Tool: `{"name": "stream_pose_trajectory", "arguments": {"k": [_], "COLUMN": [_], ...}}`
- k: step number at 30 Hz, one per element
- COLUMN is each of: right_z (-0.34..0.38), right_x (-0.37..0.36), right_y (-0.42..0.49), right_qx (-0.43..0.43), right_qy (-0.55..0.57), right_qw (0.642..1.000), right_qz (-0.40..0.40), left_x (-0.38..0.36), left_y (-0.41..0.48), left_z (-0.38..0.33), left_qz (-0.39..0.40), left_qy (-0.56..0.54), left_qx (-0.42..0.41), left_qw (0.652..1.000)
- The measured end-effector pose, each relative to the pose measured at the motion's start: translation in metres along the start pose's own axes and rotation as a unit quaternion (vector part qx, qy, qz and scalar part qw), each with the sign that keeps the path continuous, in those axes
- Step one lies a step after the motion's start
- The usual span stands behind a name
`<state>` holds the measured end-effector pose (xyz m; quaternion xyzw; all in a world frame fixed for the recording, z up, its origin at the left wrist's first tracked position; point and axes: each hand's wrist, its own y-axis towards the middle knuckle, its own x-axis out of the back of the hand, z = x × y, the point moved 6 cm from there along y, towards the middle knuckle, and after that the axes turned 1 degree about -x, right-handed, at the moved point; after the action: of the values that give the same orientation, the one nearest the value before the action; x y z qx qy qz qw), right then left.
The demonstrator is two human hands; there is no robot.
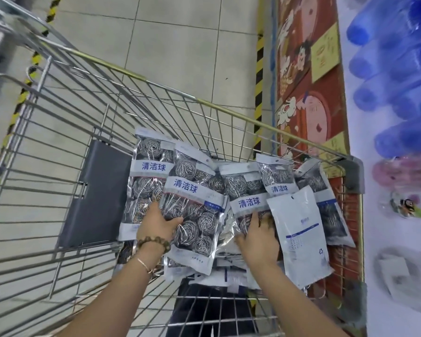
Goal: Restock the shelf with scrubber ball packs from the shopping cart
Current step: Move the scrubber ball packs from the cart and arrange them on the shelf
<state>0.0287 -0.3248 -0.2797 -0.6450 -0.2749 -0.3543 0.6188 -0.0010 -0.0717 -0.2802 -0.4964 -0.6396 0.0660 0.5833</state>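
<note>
Several clear packs of steel scrubber balls lie piled in the child-seat end of a wire shopping cart [156, 80]. My left hand [159, 222] grips the left edge of the front pack [195, 205], thumb across its face. My right hand [259, 235] lies over a second pack [244, 190], fingers curled onto its lower part. A white pack [301, 229] lies back side up just right of that hand. Another pack [147, 173] sits at the far left of the pile.
A grey plastic flap [95, 193] lies in the cart left of the packs. The shelf at the right holds blue bottles [399, 69] and other goods. A red decorated panel [309, 76] stands beyond the cart, on a tiled floor [180, 32].
</note>
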Motion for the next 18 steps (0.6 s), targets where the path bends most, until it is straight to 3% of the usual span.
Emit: {"name": "stream_pose_trajectory", "arguments": {"k": [13,18], "right_z": [0.061,0.119], "right_x": [-0.003,0.0], "right_y": [-0.018,-0.059], "right_qx": [0.084,0.212], "right_qy": [0.019,0.092], "right_qw": [0.996,0.97], "right_qz": [0.035,0.079], "left_x": [0.017,0.021], "left_y": [-0.009,-0.013], "left_z": [0.032,0.032], "left_qz": [-0.042,-0.058], "left_qy": [-0.022,-0.045], "left_qx": [0.046,0.059], "left_qw": [0.998,0.996]}}
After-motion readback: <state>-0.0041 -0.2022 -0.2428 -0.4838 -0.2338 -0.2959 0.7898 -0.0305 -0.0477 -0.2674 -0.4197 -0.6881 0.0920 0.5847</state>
